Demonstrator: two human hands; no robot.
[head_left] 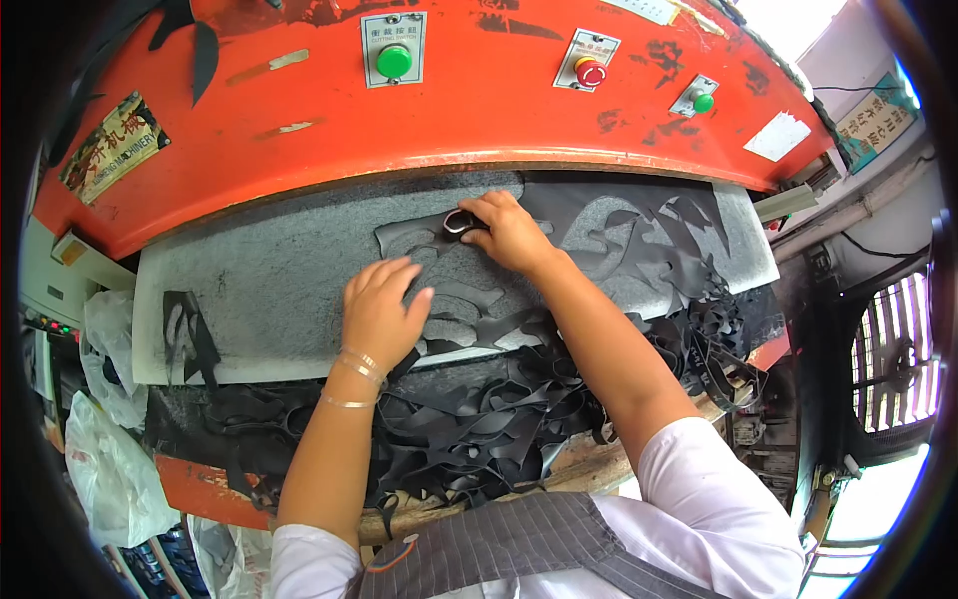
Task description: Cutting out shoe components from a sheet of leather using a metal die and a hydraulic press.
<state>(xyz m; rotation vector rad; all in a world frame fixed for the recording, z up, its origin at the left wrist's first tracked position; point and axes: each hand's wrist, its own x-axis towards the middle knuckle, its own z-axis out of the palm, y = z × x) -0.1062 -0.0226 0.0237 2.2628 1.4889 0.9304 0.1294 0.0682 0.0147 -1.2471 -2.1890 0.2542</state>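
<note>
My right hand (509, 235) is closed on a small dark curved piece with a shiny rim (459, 224), perhaps a cutting die. It is over the left end of a black sheet (574, 198) with curved shapes cut out of it. My left hand (382, 311), wearing bracelets at the wrist, is open over the worn grey cutting board (269, 275), fingers spread and nothing in them. Just right of it lie curved black strips of the cut sheet (464, 295). Whether the left fingertips touch the board, I cannot tell.
A red machine beam (479, 115) with green buttons and a red knob spans the far side. Black offcuts (469, 419) heap along the near edge. A notched black scrap (190, 334) lies at the board's left. Plastic bags (115, 469) hang at left.
</note>
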